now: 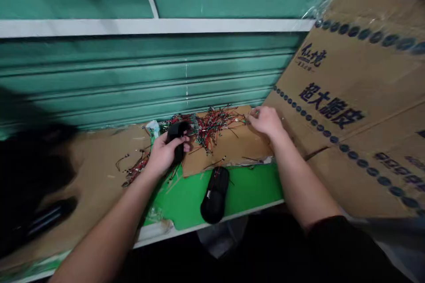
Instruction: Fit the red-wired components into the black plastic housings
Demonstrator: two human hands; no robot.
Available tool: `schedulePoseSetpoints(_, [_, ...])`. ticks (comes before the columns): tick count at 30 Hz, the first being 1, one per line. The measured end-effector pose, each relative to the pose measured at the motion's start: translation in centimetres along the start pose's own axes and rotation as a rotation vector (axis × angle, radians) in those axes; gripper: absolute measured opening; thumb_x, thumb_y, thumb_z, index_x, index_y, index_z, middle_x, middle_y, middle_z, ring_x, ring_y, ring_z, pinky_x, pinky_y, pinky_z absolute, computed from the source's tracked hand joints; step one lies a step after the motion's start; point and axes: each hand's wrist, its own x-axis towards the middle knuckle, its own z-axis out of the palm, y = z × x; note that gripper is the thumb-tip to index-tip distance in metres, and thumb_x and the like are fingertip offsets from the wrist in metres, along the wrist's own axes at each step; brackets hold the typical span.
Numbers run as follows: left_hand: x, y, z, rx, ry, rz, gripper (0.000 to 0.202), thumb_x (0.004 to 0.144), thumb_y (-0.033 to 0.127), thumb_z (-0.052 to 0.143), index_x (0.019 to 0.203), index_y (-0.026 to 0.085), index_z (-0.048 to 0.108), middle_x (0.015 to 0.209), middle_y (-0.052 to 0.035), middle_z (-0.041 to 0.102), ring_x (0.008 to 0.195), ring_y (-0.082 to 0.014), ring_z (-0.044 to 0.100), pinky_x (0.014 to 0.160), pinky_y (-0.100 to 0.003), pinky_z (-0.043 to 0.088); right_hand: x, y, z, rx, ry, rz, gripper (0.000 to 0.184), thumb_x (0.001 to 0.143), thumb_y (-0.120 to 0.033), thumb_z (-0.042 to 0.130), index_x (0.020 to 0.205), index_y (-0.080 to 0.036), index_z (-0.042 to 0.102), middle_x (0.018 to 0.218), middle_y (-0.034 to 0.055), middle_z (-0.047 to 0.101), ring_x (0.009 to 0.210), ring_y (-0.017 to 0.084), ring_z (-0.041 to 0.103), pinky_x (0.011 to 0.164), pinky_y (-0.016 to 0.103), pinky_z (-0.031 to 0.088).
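Note:
My left hand (164, 152) is closed around a black curved plastic piece (175, 135), held over the left edge of a cardboard sheet. To its right lies a heap of thin red and black wires (212, 128) with small parts on their ends. At the far right of that heap, my right hand (264, 120) has its fingertips pinched together close to some wire ends; what they grip is too small to make out. A second black rounded plastic piece (214, 199) lies on the green surface near the front edge, with a thin wire on top.
A flat cardboard sheet (232, 152) lies on the green tabletop (186, 203). More wires (136, 170) are on the cardboard at left, beside dark items (33, 177). A large printed carton (348, 79) stands at right. Behind is a green ribbed shutter (133, 70) with a white bar (199, 26).

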Motion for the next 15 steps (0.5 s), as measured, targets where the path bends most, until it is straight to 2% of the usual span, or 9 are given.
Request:
schedulePoseSetpoints(5, [0.1, -0.4, -0.2, 0.017, 0.012, -0.003, 0.042, 0.07, 0.03, 0.087, 0.103, 0.011, 0.07, 0.092, -0.0083, 0.074, 0.067, -0.0168, 0.07, 0.066, -0.031, 0.056, 0.1, -0.7, 1.1, 0.141, -0.051, -0.003, 0.024, 0.088, -0.038, 0.067, 0.082, -0.017, 0.079, 0.075, 0.0091, 0.075, 0.072, 0.021, 0.066, 0.072, 0.031, 0.046])
schedulePoseSetpoints(8, [0.1, -0.2, -0.1, 0.02, 0.008, 0.008, 0.042, 0.069, 0.03, 0.087, 0.102, 0.01, 0.07, 0.092, -0.0087, 0.074, 0.067, -0.0167, 0.07, 0.067, -0.03, 0.056, 0.3, -0.9, 0.8, 0.368, 0.035, 0.003, 0.021, 0.084, -0.033, 0.068, 0.079, -0.016, 0.078, 0.073, 0.0053, 0.073, 0.066, 0.017, 0.061, 0.067, 0.028, 0.044])
schedulePoseSetpoints(10, [0.0, 0.0, 0.1, 0.016, 0.003, 0.012, 0.041, 0.069, 0.03, 0.087, 0.1, 0.009, 0.07, 0.091, -0.0087, 0.074, 0.066, -0.0165, 0.069, 0.066, -0.03, 0.055, 0.3, -1.3, 0.2, 0.584, 0.139, 0.0, 0.023, 0.082, -0.038, 0.07, 0.082, -0.016, 0.077, 0.075, 0.0037, 0.071, 0.062, 0.014, 0.056, 0.062, 0.026, 0.043])
schedulePoseSetpoints(12, [-0.1, 0.2, 0.1, 0.014, 0.001, 0.014, 0.041, 0.069, 0.03, 0.086, 0.1, 0.009, 0.07, 0.09, -0.0086, 0.074, 0.065, -0.0166, 0.069, 0.065, -0.03, 0.055, 0.2, -1.8, -0.6, 0.821, 0.184, 0.004, 0.03, 0.081, -0.046, 0.073, 0.086, -0.016, 0.075, 0.073, 0.0022, 0.068, 0.056, 0.011, 0.05, 0.054, 0.025, 0.039])
schedulePoseSetpoints(15, [-0.2, 0.3, 0.2, 0.023, 0.0, 0.02, 0.041, 0.069, 0.03, 0.086, 0.101, 0.009, 0.07, 0.09, -0.0085, 0.074, 0.065, -0.0169, 0.069, 0.065, -0.03, 0.054, -0.2, -2.5, -1.8, 1.122, 0.075, 0.036, 0.037, 0.074, -0.052, 0.081, 0.088, -0.019, 0.07, 0.072, 0.0009, 0.066, 0.048, 0.009, 0.046, 0.044, 0.024, 0.03])
